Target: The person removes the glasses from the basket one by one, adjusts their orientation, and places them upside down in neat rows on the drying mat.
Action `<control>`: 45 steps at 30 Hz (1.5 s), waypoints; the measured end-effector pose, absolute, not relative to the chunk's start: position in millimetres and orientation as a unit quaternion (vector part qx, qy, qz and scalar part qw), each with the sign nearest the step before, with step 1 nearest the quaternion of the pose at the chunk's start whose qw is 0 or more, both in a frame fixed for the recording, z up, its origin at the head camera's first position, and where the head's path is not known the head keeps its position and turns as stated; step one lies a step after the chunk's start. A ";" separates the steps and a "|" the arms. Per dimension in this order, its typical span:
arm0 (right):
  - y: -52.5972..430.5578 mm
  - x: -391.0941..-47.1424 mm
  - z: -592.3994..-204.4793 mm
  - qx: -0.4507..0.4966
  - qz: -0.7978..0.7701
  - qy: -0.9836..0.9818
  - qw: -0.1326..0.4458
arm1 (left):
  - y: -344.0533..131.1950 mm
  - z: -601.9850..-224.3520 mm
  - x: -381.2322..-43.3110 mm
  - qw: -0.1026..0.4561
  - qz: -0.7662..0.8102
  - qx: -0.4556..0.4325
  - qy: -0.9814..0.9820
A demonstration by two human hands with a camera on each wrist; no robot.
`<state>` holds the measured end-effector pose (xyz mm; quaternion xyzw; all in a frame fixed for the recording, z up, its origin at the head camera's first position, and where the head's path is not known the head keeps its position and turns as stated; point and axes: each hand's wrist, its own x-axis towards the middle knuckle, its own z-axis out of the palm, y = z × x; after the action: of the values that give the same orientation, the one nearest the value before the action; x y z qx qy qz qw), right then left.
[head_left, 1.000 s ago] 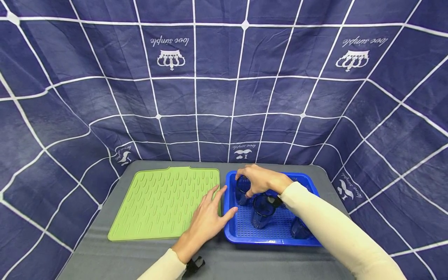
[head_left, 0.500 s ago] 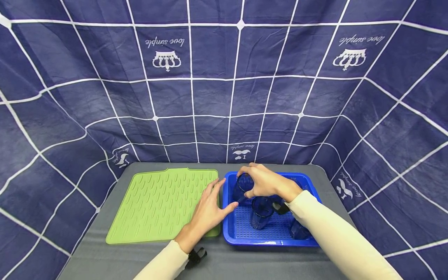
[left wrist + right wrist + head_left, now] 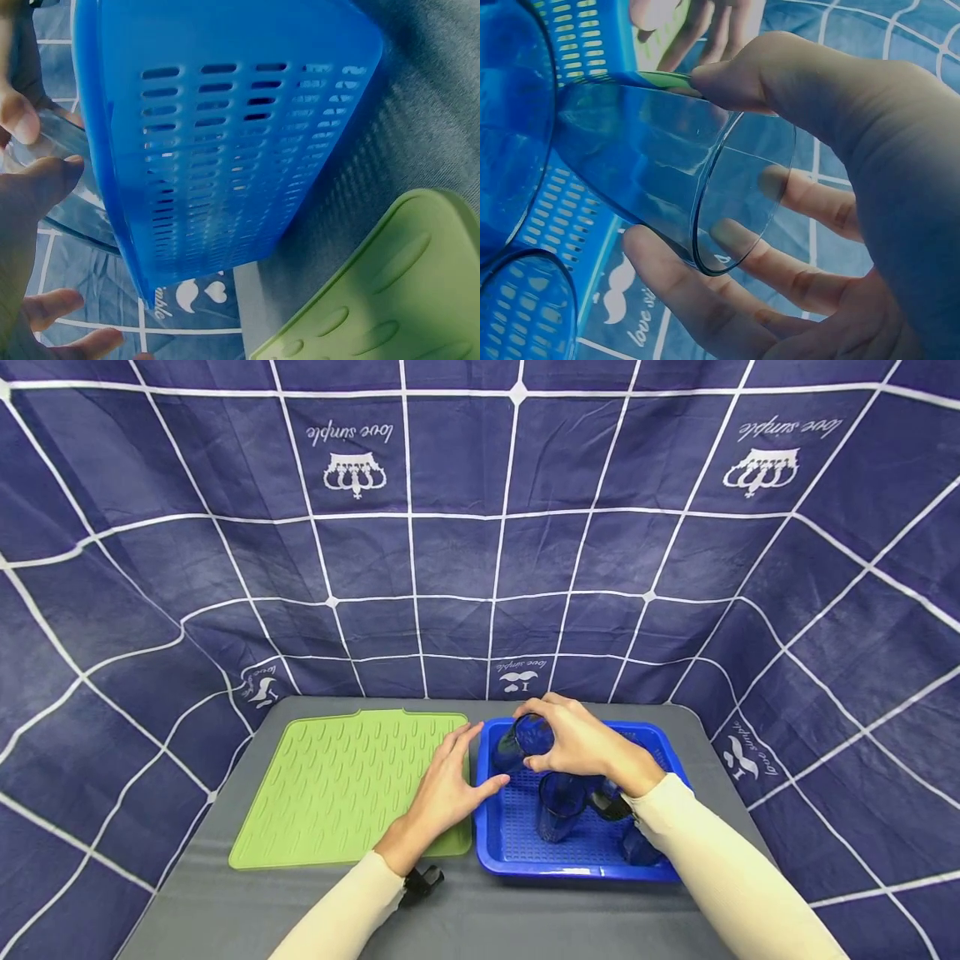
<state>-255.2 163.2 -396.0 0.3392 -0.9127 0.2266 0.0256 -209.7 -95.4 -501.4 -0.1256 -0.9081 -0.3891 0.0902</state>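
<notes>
Head view, right hand [image 3: 581,739]: grasped the tilted glass [image 3: 525,742] round its mouth end, thumb on one side, fingers on the other; the grip showed also in the right wrist view.
Tilted glass: one, see-through; at the far left corner of the blue basket [image 3: 551,872], mouth raised toward the right, base lower toward the left — whether the base touched the basket's floor could not be told.
Left hand [image 3: 446,785]: released, grasping nothing; fingers extended, thumb spread apart; above the border between basket and green mat [image 3: 345,785], thumb reaching over the basket's left rim. Contact of thumb with glass could not be told.
Blue basket: rectangular, slotted walls; right part of the table, just beside the mat.
Middle glass [image 3: 557,818]: see-through, mouth up, in the basket, nearer than the tilted glass and to its right.
Near right glass [image 3: 639,847]: in the basket, partly hidden by the cream right sleeve [image 3: 720,860].
Green mat: flat, raised oblong ribs, tab on far edge; left part of the table.
Table [image 3: 495,918]: grey covering.
Wrist straps: black, one left [image 3: 423,883], one right [image 3: 611,804].
Cloth [image 3: 450,552]: dark blue, white grid — lettering and crowns printed upside down.
</notes>
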 end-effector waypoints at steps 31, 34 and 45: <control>182.4 -232.2 -384.8 0.241 0.456 -0.856 0.027 | -105.4 -487.4 -230.8 0.053 -0.587 -0.192 -0.785; 180.2 -230.7 -387.4 0.224 0.475 -0.850 0.021 | -106.7 -485.5 -228.6 0.045 -0.608 -0.189 -0.770; 172.0 -224.8 -397.1 0.211 0.561 -0.801 0.002 | -109.0 -484.1 -222.9 0.044 -0.634 -0.190 -0.748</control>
<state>-224.8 172.0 -397.1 0.2108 -0.8007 0.5608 0.0017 -222.9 -109.0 -484.1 -0.1905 -0.7479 -0.6343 0.0441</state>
